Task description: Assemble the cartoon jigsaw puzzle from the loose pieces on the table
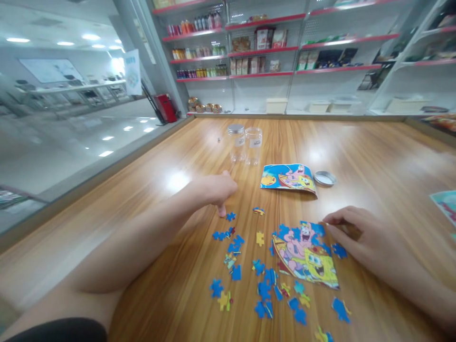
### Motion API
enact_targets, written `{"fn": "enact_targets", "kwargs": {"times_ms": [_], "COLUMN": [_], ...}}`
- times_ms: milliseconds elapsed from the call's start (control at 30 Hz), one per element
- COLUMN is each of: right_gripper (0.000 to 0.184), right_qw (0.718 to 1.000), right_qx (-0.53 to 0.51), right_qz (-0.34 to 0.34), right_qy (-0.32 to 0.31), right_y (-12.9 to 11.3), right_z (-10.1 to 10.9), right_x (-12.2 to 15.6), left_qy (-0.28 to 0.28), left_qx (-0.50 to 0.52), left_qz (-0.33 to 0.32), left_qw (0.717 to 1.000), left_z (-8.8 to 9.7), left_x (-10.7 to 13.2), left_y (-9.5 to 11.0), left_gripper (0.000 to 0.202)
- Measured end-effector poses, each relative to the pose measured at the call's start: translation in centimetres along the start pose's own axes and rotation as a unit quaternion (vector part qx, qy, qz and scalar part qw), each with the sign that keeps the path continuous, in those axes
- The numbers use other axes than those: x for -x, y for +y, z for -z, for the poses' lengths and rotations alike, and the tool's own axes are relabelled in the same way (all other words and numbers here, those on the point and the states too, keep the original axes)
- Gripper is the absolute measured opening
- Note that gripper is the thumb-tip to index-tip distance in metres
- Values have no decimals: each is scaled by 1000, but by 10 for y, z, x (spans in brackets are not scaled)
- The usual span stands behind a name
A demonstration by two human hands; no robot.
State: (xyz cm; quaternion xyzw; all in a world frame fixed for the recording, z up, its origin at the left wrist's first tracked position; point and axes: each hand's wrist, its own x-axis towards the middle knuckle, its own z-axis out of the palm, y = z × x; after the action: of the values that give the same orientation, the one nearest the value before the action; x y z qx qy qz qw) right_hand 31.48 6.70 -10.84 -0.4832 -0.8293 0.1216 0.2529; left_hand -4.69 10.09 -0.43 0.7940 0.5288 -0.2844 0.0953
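My left hand (215, 190) reaches out over the wooden table (374, 156), fingers curled, one fingertip pressing down beside a loose blue puzzle piece (231, 216). Whether it holds anything I cannot make out. My right hand (359, 235) rests on the table with fingers together and bent, its fingertips touching the top right edge of the partly assembled cartoon puzzle (306, 256). Several loose blue and yellow pieces (263, 285) lie scattered left of and below the assembled part.
A printed reference picture (288, 176) lies farther back, a metal lid (324, 178) beside it. Two clear plastic jars (245, 144) stand behind, one lidded. Store shelves with goods line the far wall. A glass partition runs along the table's left edge.
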Motion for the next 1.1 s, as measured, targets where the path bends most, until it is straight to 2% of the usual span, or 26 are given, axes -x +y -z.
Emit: {"fn": "enact_targets", "kwargs": {"times_ms": [267, 467, 633, 733, 800, 867, 933, 1000, 1100], "right_gripper": [17, 17, 16, 14, 12, 9, 7, 8, 10], "right_qw": [1000, 1000, 1000, 999, 999, 998, 998, 998, 997], "right_qx": [12, 5, -5, -27, -37, -40, -45, -54, -59], "right_qz": [-10, -8, -21, -36, -39, -41, -35, -30, -36], "right_qy": [-3, -3, -4, -5, -4, 4, 12, 19, 28], "right_y": [6, 10, 4, -1, -6, -14, -24, -32, -37], "right_z": [-1, -2, -1, 0, 2, 4, 7, 8, 8], "right_x": [0, 0, 1, 2, 2, 1, 1, -1, -3], "left_qy": [11, 39, 101, 134, 112, 67, 29, 15, 75], "left_qx": [-2, 6, 8, -9, -29, -42, -34, 3, 31], "left_qz": [-3, -7, 2, -75, -146, -189, -194, -177, -199], "left_qw": [1000, 999, 995, 988, 982, 979, 980, 984, 977], "left_z": [4, 0, -6, -5, -3, -3, -6, -13, -23], "left_x": [11, 7, 32, 45, 47, 43, 36, 27, 12], "left_y": [9, 2, 8, 25, 38, 48, 52, 50, 41], "left_gripper": [22, 23, 6, 9, 8, 12, 16, 17, 20]}}
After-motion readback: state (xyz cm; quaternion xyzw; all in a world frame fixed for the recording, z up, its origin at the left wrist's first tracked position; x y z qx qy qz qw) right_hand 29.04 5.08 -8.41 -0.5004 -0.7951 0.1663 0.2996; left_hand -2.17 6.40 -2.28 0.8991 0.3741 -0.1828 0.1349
